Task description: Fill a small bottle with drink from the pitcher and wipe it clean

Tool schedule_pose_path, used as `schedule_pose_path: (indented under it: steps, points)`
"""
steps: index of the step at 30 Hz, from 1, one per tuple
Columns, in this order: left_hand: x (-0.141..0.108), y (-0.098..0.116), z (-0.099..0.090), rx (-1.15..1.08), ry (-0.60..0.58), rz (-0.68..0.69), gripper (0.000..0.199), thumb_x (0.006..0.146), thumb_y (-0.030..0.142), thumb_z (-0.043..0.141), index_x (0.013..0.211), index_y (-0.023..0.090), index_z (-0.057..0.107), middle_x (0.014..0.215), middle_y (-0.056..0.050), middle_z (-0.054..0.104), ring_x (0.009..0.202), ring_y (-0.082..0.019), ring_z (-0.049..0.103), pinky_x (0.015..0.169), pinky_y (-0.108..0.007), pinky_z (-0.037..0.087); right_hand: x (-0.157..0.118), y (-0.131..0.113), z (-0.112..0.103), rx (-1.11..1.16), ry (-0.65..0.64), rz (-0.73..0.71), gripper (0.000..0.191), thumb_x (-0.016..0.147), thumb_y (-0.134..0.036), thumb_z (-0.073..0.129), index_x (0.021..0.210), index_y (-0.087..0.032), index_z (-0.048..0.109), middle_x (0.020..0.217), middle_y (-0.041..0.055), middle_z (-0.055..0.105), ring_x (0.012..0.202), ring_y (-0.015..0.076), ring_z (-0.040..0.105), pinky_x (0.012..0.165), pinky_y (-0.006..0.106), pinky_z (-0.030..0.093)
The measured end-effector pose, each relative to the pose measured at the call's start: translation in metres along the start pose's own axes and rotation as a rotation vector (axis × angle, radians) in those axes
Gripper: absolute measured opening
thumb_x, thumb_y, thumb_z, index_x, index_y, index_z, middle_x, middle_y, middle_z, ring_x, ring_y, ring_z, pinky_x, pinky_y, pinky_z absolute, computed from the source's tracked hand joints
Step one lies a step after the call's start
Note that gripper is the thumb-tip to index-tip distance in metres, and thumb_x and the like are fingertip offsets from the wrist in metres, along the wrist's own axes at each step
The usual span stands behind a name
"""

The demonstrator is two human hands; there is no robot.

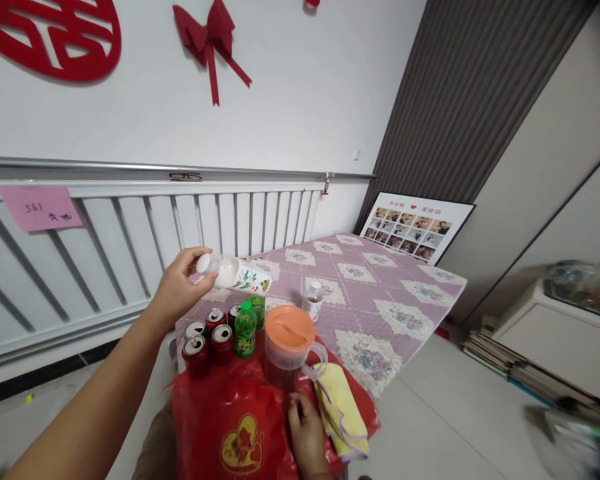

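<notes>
My left hand [187, 277] grips a white bottle [247, 276] by its capped neck, holding it tilted almost flat in the air above the table. Below it, several opened soda cans [222, 341] and a green drink bottle [245, 330] with a green cap stand close together. A clear pitcher [281, 367] with an orange lid [291, 329] stands to their right, dark liquid inside. My right hand [306, 430] lies on the red plastic cover [205, 417], in front of the pitcher, fingers curled in with nothing visible in them. Beside it rests a folded yellow cloth [341, 410].
Behind the pitcher stands a second white-capped bottle [313, 300] on the purple floral tablecloth [367, 353]. A white radiator [220, 220] runs along the wall behind. A photo board [415, 227] leans at the back right. Stacked books [490, 363] sit by a white cabinet [555, 327].
</notes>
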State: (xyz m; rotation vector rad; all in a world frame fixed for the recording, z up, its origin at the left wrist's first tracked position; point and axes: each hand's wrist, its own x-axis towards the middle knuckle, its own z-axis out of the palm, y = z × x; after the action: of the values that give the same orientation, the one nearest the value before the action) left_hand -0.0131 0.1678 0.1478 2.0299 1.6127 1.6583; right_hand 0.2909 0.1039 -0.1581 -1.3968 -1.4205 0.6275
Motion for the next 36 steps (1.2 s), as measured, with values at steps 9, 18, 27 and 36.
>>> schedule_pose_path:
  steps: [9, 18, 27, 36]
  points:
    - [-0.123, -0.003, -0.001, -0.027, -0.244, -0.052, 0.034, 0.077, 0.02, 0.06, 0.111, 0.021, 0.06, 0.107, -0.007, 0.065, 0.099, -0.022, 0.063, 0.087, -0.035, 0.053, 0.001, -0.004, 0.0, 0.008, -0.062, 0.046, 0.032, 0.084, -0.045, 0.052, 0.088, -0.019, 0.07, 0.09, 0.0119, 0.078, 0.085, 0.027, 0.074, 0.082, 0.036, 0.058]
    - [-0.187, 0.007, 0.04, 0.1, -0.517, -0.178, 0.045, 0.072, 0.015, 0.062, 0.116, 0.024, 0.064, 0.104, -0.006, 0.063, 0.096, -0.022, 0.065, 0.085, -0.035, 0.056, 0.001, 0.0, 0.003, 0.01, -0.087, 0.045, 0.031, 0.083, -0.045, 0.052, 0.088, -0.019, 0.07, 0.091, 0.0117, 0.078, 0.086, 0.0266, 0.073, 0.083, 0.036, 0.057]
    - [-0.231, -0.009, 0.068, -0.128, -0.321, -0.286, 0.056, 0.073, 0.016, 0.061, 0.128, 0.019, 0.051, 0.128, -0.013, 0.062, 0.123, -0.027, 0.059, 0.107, -0.045, 0.048, 0.004, -0.018, -0.001, 0.007, -0.157, 0.03, 0.034, 0.08, -0.049, 0.054, 0.081, -0.02, 0.071, 0.085, 0.0107, 0.078, 0.08, 0.0266, 0.073, 0.077, 0.036, 0.058]
    - [-0.249, -0.013, 0.078, -0.232, -0.261, -0.444, 0.061, 0.069, 0.019, 0.064, 0.128, 0.017, 0.048, 0.131, -0.015, 0.061, 0.128, -0.031, 0.056, 0.113, -0.048, 0.042, 0.009, -0.071, -0.01, -0.037, -0.127, -0.004, 0.033, 0.084, -0.041, 0.052, 0.096, -0.018, 0.072, 0.101, 0.0142, 0.075, 0.094, 0.0287, 0.071, 0.086, 0.041, 0.056]
